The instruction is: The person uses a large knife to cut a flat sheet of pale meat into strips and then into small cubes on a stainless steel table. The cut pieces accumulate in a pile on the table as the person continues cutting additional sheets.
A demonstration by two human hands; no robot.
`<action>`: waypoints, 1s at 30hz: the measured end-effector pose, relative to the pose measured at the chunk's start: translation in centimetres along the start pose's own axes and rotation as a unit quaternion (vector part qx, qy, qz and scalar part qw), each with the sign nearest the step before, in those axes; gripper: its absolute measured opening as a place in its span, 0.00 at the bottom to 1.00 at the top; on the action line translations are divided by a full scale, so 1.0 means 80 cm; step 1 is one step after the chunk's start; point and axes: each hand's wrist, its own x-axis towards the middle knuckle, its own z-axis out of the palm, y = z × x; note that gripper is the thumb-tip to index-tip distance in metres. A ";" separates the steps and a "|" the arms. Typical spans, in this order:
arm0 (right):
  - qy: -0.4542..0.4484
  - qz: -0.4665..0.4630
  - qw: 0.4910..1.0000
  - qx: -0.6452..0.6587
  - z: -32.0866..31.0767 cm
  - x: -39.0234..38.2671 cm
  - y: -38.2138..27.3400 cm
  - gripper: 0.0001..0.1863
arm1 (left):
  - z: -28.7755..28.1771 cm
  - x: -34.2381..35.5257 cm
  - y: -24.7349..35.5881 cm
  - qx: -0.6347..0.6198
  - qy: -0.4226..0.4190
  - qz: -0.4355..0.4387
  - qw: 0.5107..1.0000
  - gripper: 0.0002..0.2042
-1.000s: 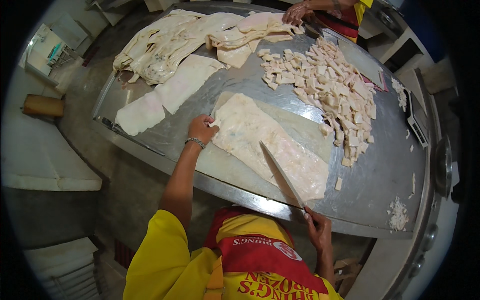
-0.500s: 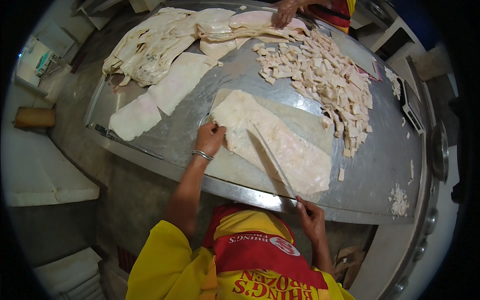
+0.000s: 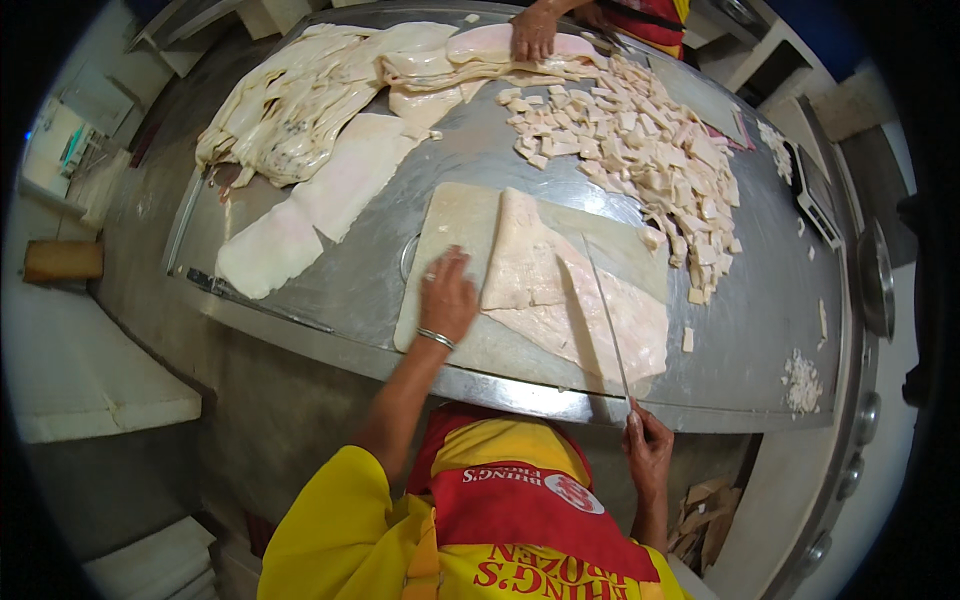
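Observation:
A pale sheet of animal skin (image 3: 610, 325) lies on the cutting board (image 3: 455, 215) in front of me, its left part folded over onto itself. My left hand (image 3: 448, 300) lies on the board just left of the fold, fingers stretched out, with nothing in it. At the table's front edge my right hand (image 3: 650, 440) is closed round the handle of a long knife (image 3: 607, 315). Its thin blade points away from me, above the right half of the skin. Whether the blade touches the skin I cannot tell.
Cut skin pieces (image 3: 640, 150) are heaped at the back right, beside a scale (image 3: 815, 195). Larger skin sheets (image 3: 300, 95) cover the table's (image 3: 470, 150) far left. A co-worker's hand (image 3: 535, 35) rests on skin at the far edge. White scraps (image 3: 800, 382) lie at right.
The skin's left end, pinched by my left hand before, has been folded over to the right. My left hand has let go and opened; the knife has shifted slightly right.

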 end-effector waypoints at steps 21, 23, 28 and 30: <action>0.122 -0.001 0.987 0.108 -0.078 -0.007 0.049 0.15 | 0.007 0.184 0.170 -0.329 -0.168 -0.057 0.927 0.15; 0.139 0.007 0.982 0.128 -0.084 -0.008 0.058 0.15 | 0.019 0.164 0.155 -0.204 -0.155 -0.008 0.967 0.19; 0.141 0.017 0.981 0.135 -0.091 -0.007 0.067 0.14 | 0.000 0.085 0.132 0.123 -0.169 0.122 0.970 0.23; 0.133 0.054 0.979 0.143 -0.090 -0.001 0.058 0.15 | 0.001 0.081 0.122 0.121 -0.195 0.080 0.970 0.22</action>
